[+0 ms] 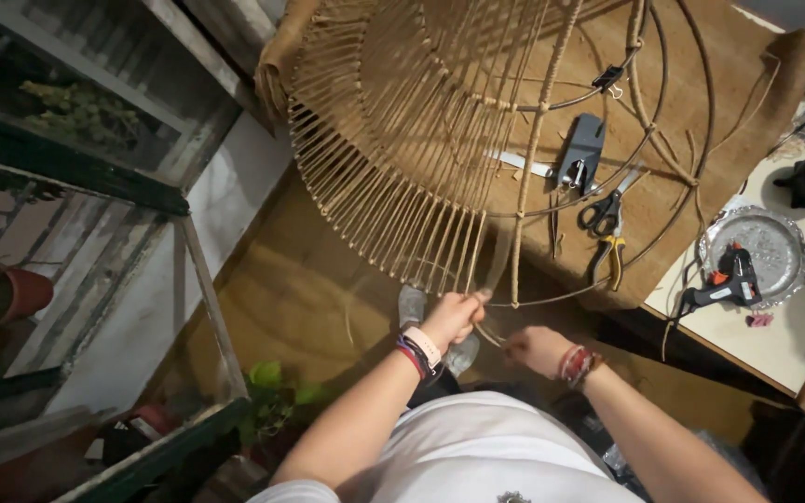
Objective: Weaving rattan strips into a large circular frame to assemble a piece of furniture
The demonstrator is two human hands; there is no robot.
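both hands pinch one cord (488,328) under the wire frame (477,140), left hand (454,319) at its near rim, right hand (535,350) just right of it.

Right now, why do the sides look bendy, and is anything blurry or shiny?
Head view: the wide lens curves the window frame at the edge; the left hand and right hand look slightly soft; the silver tray glints under warm light.
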